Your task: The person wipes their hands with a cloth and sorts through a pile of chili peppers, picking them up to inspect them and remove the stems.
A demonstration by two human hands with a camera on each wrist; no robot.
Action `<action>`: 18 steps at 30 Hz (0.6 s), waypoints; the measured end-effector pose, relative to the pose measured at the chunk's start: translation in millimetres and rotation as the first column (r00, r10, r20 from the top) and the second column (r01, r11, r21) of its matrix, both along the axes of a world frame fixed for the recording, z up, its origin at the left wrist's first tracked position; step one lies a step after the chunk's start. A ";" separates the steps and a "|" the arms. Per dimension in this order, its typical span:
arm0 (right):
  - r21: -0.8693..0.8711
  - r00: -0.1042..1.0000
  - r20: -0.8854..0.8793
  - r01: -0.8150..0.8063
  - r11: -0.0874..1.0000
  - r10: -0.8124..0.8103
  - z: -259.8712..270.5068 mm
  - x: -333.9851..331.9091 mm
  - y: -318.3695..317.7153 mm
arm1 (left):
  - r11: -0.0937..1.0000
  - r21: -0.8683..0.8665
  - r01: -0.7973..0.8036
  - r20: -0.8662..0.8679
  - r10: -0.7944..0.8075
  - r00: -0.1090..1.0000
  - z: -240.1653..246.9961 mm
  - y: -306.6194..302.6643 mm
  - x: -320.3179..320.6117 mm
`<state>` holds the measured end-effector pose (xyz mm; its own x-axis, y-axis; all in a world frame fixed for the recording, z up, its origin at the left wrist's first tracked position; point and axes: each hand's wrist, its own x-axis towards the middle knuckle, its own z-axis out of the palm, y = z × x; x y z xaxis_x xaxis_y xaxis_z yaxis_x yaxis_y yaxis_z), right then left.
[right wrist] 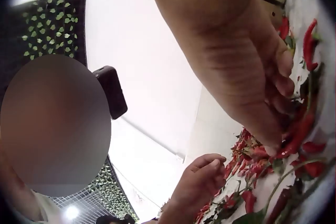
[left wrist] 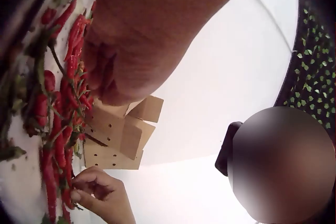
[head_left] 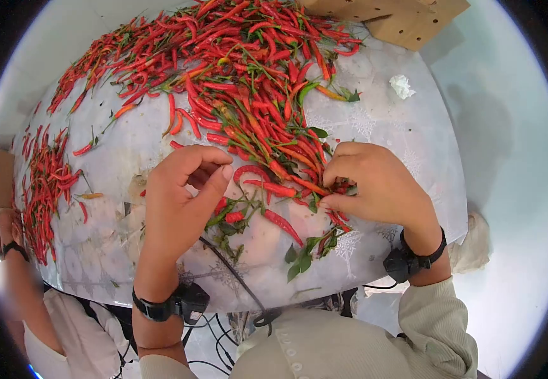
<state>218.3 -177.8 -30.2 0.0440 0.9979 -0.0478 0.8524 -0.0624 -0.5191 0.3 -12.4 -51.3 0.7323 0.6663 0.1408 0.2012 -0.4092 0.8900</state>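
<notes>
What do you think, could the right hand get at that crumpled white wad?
Probably yes: the wad lies past the right hand, and only bare table shows between them, though it may take a stretch.

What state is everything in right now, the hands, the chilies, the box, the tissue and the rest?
Left hand: fingers curled, nothing visible in them.
Right hand: fingers pinching a chili.
Big pile: loose, mostly red, stems mixed in.
Small pile: loose, red.
Box: flaps open.
Tissue: crumpled.
Leaves: green, loose.
Wrist cameras: strapped on.
</notes>
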 end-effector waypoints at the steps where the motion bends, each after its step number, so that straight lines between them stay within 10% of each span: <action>1: -0.022 1.000 0.011 -0.005 1.000 0.006 0.9 0.9 -0.8 | 1.000 0.003 0.013 -0.010 -0.013 1.000 1.6 -0.8 1.0; 15: 0.120 0.998 -0.046 -0.024 0.993 0.030 -1.1 2.5 -2.7 | 0.996 0.001 0.093 -0.015 -0.093 0.996 5.1 -7.8 3.9; 18: 0.194 0.906 -0.407 0.207 0.959 -0.113 -1.7 -6.9 3.1 | 0.988 -0.013 0.153 0.017 -0.153 0.988 4.8 -6.9 3.6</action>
<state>211.4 -174.7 -31.9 0.2288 0.9643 0.1330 0.5683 -0.0214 -0.8225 3.9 -19.4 -46.5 0.8236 0.5485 0.1446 0.1230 -0.4215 0.8984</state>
